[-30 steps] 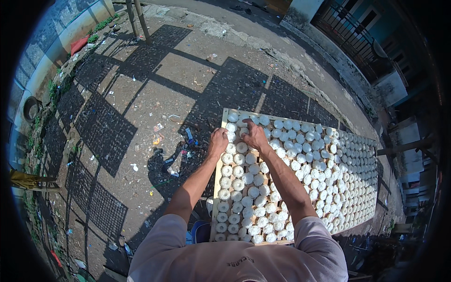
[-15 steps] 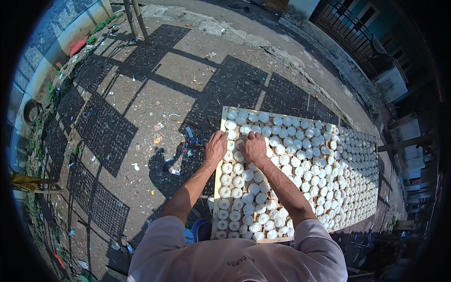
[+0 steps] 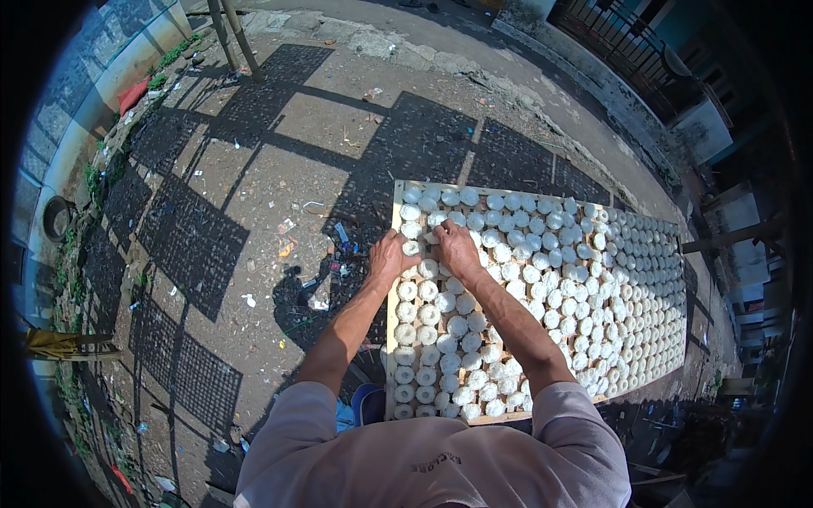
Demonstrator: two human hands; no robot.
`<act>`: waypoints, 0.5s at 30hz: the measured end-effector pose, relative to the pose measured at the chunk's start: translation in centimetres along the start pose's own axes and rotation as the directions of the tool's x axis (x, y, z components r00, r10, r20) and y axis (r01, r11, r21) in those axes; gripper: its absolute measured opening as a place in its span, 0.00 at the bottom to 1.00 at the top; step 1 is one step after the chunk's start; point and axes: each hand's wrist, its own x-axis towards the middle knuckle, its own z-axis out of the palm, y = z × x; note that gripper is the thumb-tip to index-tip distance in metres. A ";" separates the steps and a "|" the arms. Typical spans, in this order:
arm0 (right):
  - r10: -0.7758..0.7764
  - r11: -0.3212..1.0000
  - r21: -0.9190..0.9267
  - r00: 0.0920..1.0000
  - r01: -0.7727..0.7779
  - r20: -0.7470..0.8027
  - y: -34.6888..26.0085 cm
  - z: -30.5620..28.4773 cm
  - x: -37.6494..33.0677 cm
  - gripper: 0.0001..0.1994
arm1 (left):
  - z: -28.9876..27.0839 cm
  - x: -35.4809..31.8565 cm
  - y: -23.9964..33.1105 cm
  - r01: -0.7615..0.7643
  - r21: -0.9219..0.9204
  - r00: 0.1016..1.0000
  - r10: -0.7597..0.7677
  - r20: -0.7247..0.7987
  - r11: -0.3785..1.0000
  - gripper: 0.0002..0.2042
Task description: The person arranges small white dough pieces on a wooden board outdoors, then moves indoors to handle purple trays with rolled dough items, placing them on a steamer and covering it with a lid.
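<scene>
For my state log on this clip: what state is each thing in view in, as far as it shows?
Left hand: bent around a white piece; grip unclear.
Right hand: fingers curled down among the pieces; grip unclear.
White pieces: neat rows along the left edge, less even mid-tray.
Wood-edged tray: mostly covered.
Red bundle: crumpled, on the ground.
Barred gate: open or shut unclear.

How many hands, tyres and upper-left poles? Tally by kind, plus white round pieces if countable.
Left hand and right hand: 2
Tyre: 1
Upper-left poles: 2
Total: 5
White round pieces: too many, some hidden; not counted.
</scene>
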 end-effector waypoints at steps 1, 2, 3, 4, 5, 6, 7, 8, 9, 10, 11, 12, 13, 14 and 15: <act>-0.047 0.999 0.017 0.999 0.047 -0.010 0.2 0.3 -0.7 0.14 | 0.3 0.1 -0.3 0.029 -0.049 1.000 -0.029 0.000 0.998 0.22; -0.093 0.995 0.033 0.995 0.094 -0.021 0.5 0.4 -1.3 0.13 | 0.3 0.3 -0.4 0.048 -0.115 0.998 -0.052 -0.034 0.992 0.22; -0.145 0.989 -0.008 0.978 0.145 -0.149 0.2 0.2 -1.7 0.12 | 0.4 0.1 -0.8 0.071 -0.179 0.995 -0.084 -0.062 0.981 0.22; -0.129 0.992 -0.010 0.987 0.129 -0.098 -0.2 -0.1 -2.1 0.12 | 0.7 -0.1 -1.1 0.093 -0.244 0.989 -0.117 -0.087 0.965 0.22; -0.113 0.994 -0.014 0.992 0.113 -0.047 -0.5 -0.4 -2.6 0.13 | 1.7 -0.6 -1.9 0.066 -0.383 0.985 -0.121 -0.121 0.921 0.21; -0.096 0.995 -0.019 0.995 0.096 0.003 -1.1 -0.8 -3.1 0.13 | 2.3 -0.6 -2.3 0.113 -0.504 0.981 -0.177 -0.081 0.856 0.21; -0.055 0.998 -0.030 0.990 0.059 0.127 -1.8 -0.6 -3.5 0.13 | 2.9 -0.7 -2.7 0.160 -0.613 0.973 -0.228 -0.033 0.773 0.20; -0.088 0.994 -0.058 0.993 0.092 0.080 -2.8 -0.6 -4.0 0.13 | 3.5 -0.9 -3.3 0.206 -0.709 0.962 -0.273 0.020 0.674 0.20; -0.071 0.991 -0.113 0.995 0.078 0.068 -3.1 -0.1 -4.0 0.14 | 1.4 -1.3 -1.8 0.283 -0.716 0.952 -0.279 0.127 0.638 0.20; -0.055 0.984 -0.167 0.997 0.063 0.056 -3.1 0.5 -4.1 0.14 | 1.7 -1.2 -2.1 0.319 -0.783 0.940 -0.287 0.187 0.534 0.20; -0.028 0.982 -0.184 0.996 0.043 0.081 -3.0 0.8 -4.1 0.14 | 2.2 -0.9 -2.6 0.355 -0.835 0.925 -0.288 0.248 0.421 0.20; -0.010 0.980 -0.196 0.994 0.031 0.107 -3.1 1.1 -3.9 0.14 | 1.9 -0.9 -2.7 0.387 -0.871 0.908 -0.289 0.303 0.303 0.21; 0.010 0.978 -0.208 0.991 0.018 0.133 -3.1 1.3 -3.6 0.14 | 1.2 -1.2 -1.8 0.404 -0.840 0.899 -0.326 0.292 0.361 0.19; -0.004 0.980 -0.195 0.985 0.038 0.172 -2.8 1.4 -3.3 0.14 | 2.2 -0.9 -2.1 0.342 -0.812 0.927 -0.313 0.208 0.473 0.19; -0.027 0.982 -0.178 0.977 0.066 0.211 -2.6 1.2 -2.8 0.13 | 3.5 -0.7 -3.0 0.276 -0.768 0.948 -0.294 0.120 0.578 0.19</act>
